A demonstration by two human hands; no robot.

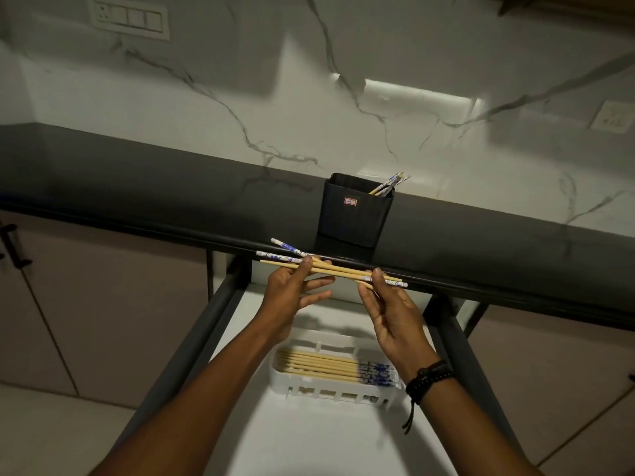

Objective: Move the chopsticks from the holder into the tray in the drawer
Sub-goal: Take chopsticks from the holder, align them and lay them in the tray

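Both hands held a small bundle of chopsticks (343, 271) roughly level in the air, just in front of the dark countertop (137, 173) edge and above the back of the open drawer (309, 441). The left hand (292, 293) pinched the bundle toward its left part between thumb and forefinger, with the other 3 fingers stretched out loosely beneath. The right hand (391, 314) pinched it near the right end with the fingertips, palm turned toward the camera, a black beaded wristband (429, 376) on that wrist. The sticks were not lined up: some blue-and-white patterned ends stuck out to the left past the left hand and fanned apart, while others pointed right past the right hand

The black holder (355, 214) stood upright on the countertop close to its front edge, just behind the bundle. A few leaning chopsticks (390, 185) rested in its right corner, their patterned ends poking above the rim

The white tray (343, 384) sat on the pale drawer floor below the hands and nearer the camera, its slotted wall facing forward. A row of chopsticks (330, 367) lay flat inside it, side by side, bare wooden ends to the left and patterned ends to the right

Behind the countertop rose a white marble wall (240, 97) with grey veins, a switch panel (129, 17) at its upper left. A dark cabinet handle (13, 245) showed at the far left
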